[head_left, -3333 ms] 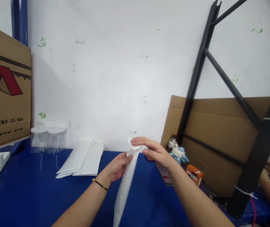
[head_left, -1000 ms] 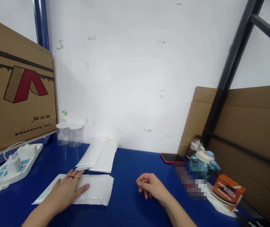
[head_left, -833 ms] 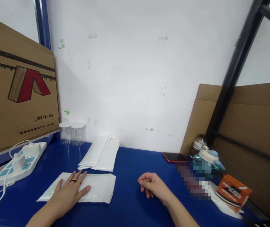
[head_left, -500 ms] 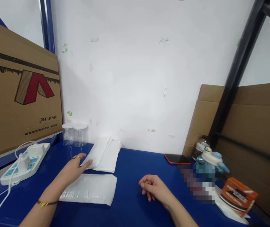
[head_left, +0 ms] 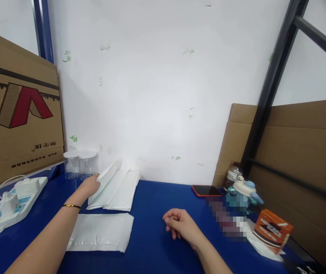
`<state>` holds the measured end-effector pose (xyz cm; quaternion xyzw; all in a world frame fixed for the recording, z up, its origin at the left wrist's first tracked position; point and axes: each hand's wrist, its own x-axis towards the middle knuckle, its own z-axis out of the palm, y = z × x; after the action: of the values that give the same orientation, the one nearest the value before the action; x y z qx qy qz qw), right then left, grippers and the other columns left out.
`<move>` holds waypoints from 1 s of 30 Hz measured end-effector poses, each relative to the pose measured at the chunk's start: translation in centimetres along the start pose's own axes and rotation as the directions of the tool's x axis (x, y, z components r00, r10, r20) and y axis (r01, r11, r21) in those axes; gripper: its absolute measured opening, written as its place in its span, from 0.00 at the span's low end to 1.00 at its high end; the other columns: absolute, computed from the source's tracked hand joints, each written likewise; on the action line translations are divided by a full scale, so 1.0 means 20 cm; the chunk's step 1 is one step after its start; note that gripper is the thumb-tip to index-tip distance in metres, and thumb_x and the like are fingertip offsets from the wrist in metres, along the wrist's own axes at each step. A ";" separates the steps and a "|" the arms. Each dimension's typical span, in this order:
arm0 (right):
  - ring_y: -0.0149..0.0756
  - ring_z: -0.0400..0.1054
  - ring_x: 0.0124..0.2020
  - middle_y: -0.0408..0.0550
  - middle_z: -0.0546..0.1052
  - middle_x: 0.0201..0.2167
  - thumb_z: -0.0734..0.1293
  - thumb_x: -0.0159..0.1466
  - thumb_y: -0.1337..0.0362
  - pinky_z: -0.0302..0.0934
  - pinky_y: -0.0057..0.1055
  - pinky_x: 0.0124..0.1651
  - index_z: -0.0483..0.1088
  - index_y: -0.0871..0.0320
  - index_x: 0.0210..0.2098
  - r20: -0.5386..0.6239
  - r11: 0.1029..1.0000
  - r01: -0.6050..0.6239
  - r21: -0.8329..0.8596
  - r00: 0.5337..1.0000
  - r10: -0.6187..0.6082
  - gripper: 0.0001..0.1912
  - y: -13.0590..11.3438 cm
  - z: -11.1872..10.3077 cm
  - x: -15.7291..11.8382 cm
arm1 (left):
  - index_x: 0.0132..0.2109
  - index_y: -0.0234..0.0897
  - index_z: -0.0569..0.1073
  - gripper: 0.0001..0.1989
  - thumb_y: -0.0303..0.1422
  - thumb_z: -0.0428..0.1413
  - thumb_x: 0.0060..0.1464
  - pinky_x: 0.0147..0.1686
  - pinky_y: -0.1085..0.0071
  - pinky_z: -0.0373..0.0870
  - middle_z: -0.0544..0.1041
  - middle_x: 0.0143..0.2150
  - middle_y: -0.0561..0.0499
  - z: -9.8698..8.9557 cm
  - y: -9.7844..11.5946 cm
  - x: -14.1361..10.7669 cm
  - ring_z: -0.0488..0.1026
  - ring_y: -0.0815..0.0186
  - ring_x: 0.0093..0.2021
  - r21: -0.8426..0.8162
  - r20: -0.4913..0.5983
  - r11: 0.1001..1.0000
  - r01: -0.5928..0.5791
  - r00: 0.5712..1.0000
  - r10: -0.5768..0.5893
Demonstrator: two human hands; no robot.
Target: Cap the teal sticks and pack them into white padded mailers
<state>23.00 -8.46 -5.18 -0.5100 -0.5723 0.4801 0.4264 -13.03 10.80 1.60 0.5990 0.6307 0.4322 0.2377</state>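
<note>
- The step in hand, as I judge it from here, is picking the top packet (head_left: 106, 178) off the white pile (head_left: 123, 193) at the far left of the desk (head_left: 151, 251).
- To my mind the next move calls for a firm pinch and a clean lift, so that the packets underneath do not slide along with it.
- The top packet tilts, its left side raised, its right side close over the pile.
- The left hand (head_left: 90, 185) is at that raised left side; its fingers look closed on the edge, though the tips are hidden from me.
- So the packet lies just right of those fingers, touching them, with the clear jars (head_left: 87, 164) behind on the far side.
- The right hand (head_left: 181, 223) is well apart, right of the middle of the desk, fingers loosely curled with gaps between them, holding nothing.
- Another packet, the near one (head_left: 103, 233), lies flat on the desk, nearer than the pile and partly behind the left forearm (head_left: 48, 228).
</note>
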 end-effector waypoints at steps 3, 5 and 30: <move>0.28 0.66 0.21 0.46 0.74 0.27 0.65 0.56 0.55 0.54 0.22 0.20 0.71 0.61 0.38 -0.174 0.993 0.111 -0.047 0.978 -0.118 0.16 -0.02 -0.03 0.04 | 0.29 0.38 0.72 0.12 0.25 0.53 0.29 0.42 0.60 0.66 0.76 0.30 0.45 -0.06 0.11 -0.07 0.72 0.47 0.41 -0.093 -0.027 0.995 -0.039 0.999 0.037; 0.32 0.68 0.32 0.49 0.74 0.35 0.67 0.54 0.56 0.61 0.25 0.31 0.70 0.59 0.43 -0.341 0.974 0.208 -0.085 0.913 -0.225 0.19 -0.07 -0.07 0.08 | 0.36 0.39 0.74 0.17 0.26 0.55 0.32 0.39 0.64 0.67 0.77 0.31 0.48 -0.03 0.22 -0.17 0.73 0.51 0.39 -0.206 0.167 0.977 -0.056 0.982 0.092; 0.31 0.73 0.27 0.46 0.77 0.26 0.56 0.65 0.57 0.68 0.25 0.29 0.68 0.61 0.39 -0.186 0.462 0.064 0.885 0.957 0.223 0.15 -0.05 -0.08 0.26 | 0.48 0.35 0.72 0.23 0.39 0.59 0.44 0.46 0.64 0.63 0.72 0.50 0.42 0.78 0.94 -0.65 0.66 0.54 0.52 -0.949 0.195 0.308 0.068 0.894 0.404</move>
<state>23.76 -3.11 -3.83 -0.3036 -0.1515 0.6499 0.6801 12.27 0.69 6.32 0.4871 0.1307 0.6064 0.6147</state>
